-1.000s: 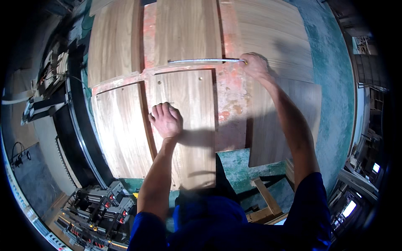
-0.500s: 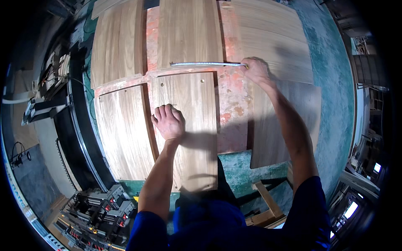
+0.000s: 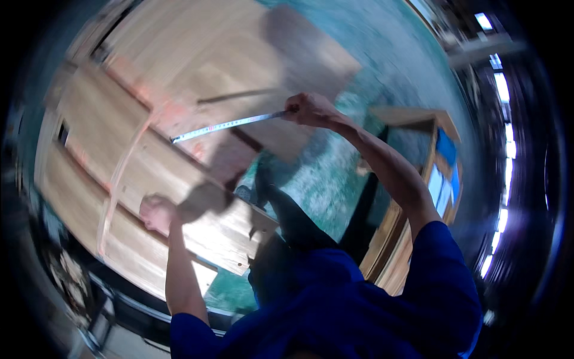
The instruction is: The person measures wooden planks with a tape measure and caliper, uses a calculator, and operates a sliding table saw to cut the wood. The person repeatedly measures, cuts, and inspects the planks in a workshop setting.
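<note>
My right hand [image 3: 312, 109] is closed around a tape measure [image 3: 230, 124]. Its pale blade sticks out to the left above the wooden boards, with the hooked end free in the air. The tape's case is mostly hidden in the fist. Lower left, my left hand [image 3: 158, 213] is at a wood-grain board [image 3: 218, 234], close to the gap beside the neighbouring board. Motion smears its fingers, so their grip is unclear. The lit near end of that board shows a small dark hole.
Several more boards [image 3: 98, 113] lie in rows on a red-stained surface [image 3: 170, 116]. A wooden frame or crate [image 3: 388, 236] with blue and white pieces stands at the right. Green worn floor [image 3: 323, 185] surrounds my legs.
The view has swung round to the right, bringing the crate into sight. My right hand still holds the extended tape, now nearer and slanting. The left hand stays at the boards, now blurred.
</note>
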`<control>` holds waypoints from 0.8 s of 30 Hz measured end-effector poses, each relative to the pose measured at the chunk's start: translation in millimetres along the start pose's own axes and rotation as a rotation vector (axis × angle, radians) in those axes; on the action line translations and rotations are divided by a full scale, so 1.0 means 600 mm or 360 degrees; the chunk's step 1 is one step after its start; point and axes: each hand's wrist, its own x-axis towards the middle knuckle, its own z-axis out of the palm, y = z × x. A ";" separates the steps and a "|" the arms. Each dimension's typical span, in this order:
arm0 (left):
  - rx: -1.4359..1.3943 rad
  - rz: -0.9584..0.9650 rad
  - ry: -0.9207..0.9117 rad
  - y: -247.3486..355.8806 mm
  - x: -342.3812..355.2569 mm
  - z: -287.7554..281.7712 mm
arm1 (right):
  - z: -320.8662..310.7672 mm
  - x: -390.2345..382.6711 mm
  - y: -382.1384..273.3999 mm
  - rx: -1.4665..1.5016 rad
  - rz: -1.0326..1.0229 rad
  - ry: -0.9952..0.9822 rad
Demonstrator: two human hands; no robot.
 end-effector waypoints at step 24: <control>-0.1025 0.2112 -0.1256 0.254 -0.835 -0.408 | 0.471 -1.216 0.714 0.1339 0.1905 0.1561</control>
